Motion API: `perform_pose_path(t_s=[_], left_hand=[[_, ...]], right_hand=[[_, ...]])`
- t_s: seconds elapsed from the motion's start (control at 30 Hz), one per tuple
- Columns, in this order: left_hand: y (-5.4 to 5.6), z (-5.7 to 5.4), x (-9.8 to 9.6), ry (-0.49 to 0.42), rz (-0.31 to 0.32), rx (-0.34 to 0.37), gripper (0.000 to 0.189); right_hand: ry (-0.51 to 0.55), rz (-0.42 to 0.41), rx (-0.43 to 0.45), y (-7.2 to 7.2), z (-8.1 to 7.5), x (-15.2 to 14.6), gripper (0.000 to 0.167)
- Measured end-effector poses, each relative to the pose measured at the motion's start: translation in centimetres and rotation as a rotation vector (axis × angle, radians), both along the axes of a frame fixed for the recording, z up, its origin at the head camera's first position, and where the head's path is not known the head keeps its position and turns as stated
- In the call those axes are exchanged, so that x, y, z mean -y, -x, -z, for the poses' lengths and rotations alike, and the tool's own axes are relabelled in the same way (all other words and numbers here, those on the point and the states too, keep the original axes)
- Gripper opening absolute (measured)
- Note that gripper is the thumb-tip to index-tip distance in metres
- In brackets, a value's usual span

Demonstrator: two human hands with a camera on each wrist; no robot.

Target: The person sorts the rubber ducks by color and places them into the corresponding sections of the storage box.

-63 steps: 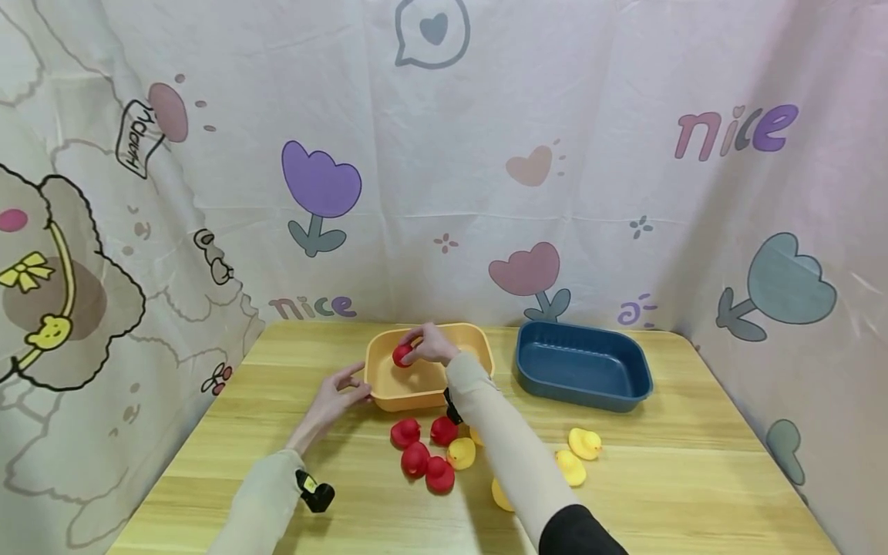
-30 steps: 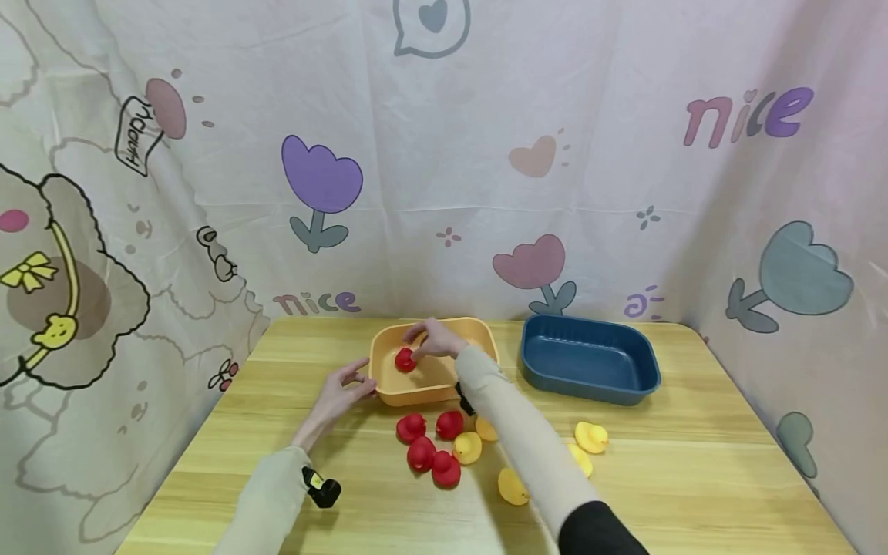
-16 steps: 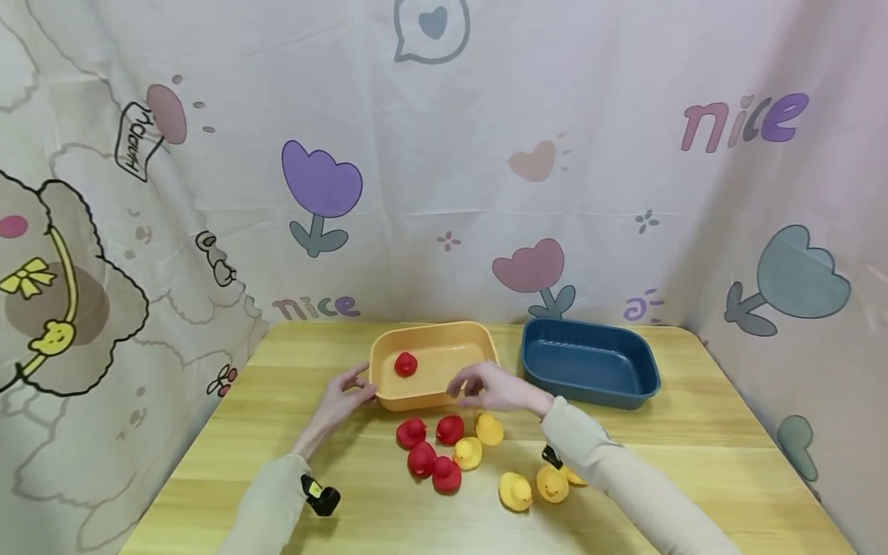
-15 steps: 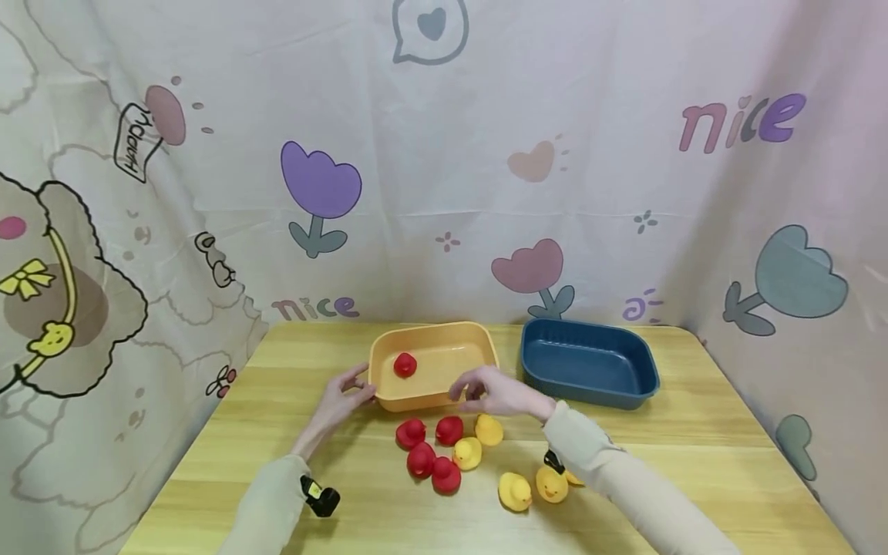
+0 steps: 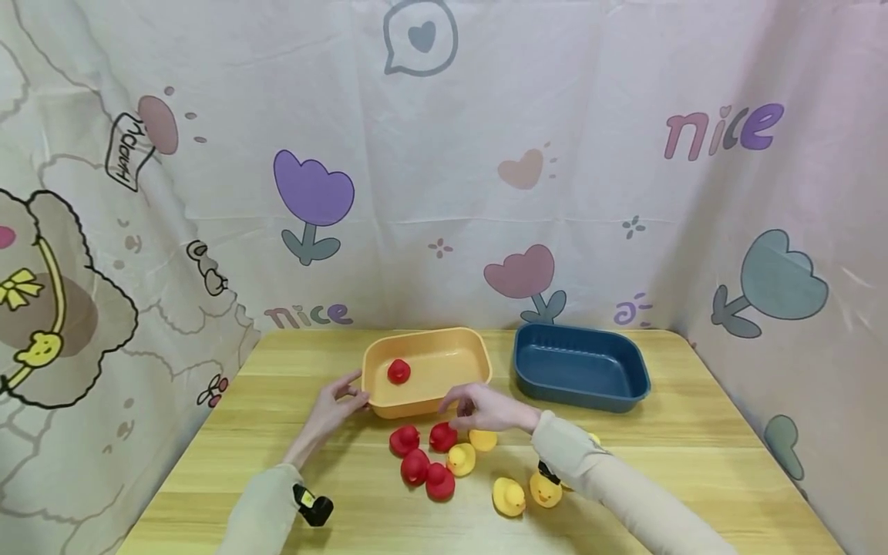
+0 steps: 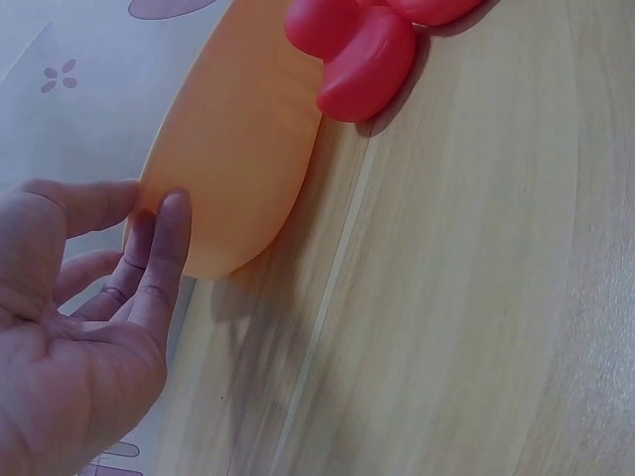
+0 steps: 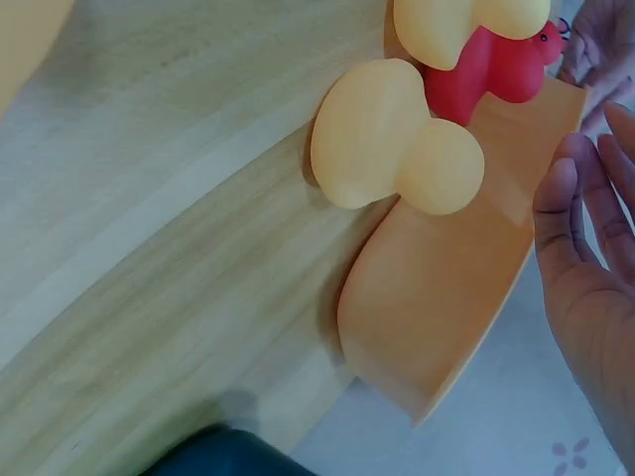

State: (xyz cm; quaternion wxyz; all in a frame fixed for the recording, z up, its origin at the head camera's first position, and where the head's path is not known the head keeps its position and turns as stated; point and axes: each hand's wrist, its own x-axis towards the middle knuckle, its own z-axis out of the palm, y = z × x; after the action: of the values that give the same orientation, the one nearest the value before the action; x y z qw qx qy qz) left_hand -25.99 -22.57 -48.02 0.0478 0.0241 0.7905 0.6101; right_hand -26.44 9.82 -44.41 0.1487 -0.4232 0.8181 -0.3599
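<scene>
Across the pale wood-grain table [image 5: 694, 462], a dark-blue rectangular plastic tray [image 5: 581, 397] sits between one and two o'clock, and a light-orange rectangular plastic tray [image 5: 440, 374] at eleven. The left hand [image 5: 333, 408] pinches the orange tray's eight o'clock corner; a light, steady hold should keep it from sliding. The right hand [image 5: 489, 408] hangs by that tray's five o'clock rim, fingers bent and slightly parted, holding nothing.

Just below its fingertips lies a small, smooth red toy duck [image 5: 442, 437] on the table; another, the red duck in the tray [image 5: 398, 371], sits at nine o'clock inside. A straight-down grip round the body, not the beak, should work best, keeping clear of the small yellow toy duck [image 5: 461, 459] close by at four o'clock.
</scene>
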Motion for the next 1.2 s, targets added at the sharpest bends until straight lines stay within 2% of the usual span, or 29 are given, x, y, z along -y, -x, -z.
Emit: perform_pose_path(t_s=[0.53,1.2], left_hand=[[0.1,0.1,-0.1,-0.039,-0.003,0.005,0.064],[0.0,-0.2,-0.1,-0.029,-0.008,0.020,0.065]], right_hand=[[-0.058,-0.042,0.087,0.7,0.7,1.3,0.029],[-0.163,-0.061,0.022,1.0,1.7,2.0,0.029]])
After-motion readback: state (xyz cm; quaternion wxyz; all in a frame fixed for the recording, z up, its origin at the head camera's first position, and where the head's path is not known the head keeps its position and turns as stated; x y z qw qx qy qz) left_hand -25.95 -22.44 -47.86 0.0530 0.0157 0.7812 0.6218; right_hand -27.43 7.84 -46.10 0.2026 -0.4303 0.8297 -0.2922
